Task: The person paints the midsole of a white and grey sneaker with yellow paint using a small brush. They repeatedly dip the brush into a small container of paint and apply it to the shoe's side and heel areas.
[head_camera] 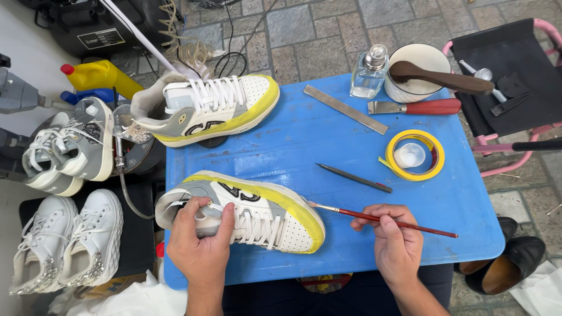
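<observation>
Yellow masking tape wraps the sole of the sneaker (246, 213) that we steady on the near left of the blue table (328, 134), seen from the one head view. Our left hand (199, 237) is closed around the shoe's heel and collar, fingers curled into the opening, so the shoe lies tilted on its side with its toe pointing right. Our right hand (395, 234) pinches a thin red-handled paintbrush (380, 217); its bristle tip sits just at the taped toe.

We judge the masking done on both shoes: the second sneaker (205, 108), at the far left of the table, carries the same yellow band. Whether any paint has gone on yet we cannot tell; no fresh colour shows.

Farther right lie a roll of yellow tape (436, 155), a dark pencil-like tool (354, 177), a metal ruler (345, 109), a red-handled knife (415, 107), a glass bottle (369, 73) and a white cup (418, 73).

Other shoes (64, 193) sit left of the table. The cup's contents are hidden by a wooden tool lying across it, the brush tip is too small to read, and our forearms are cut off at the near edge.
</observation>
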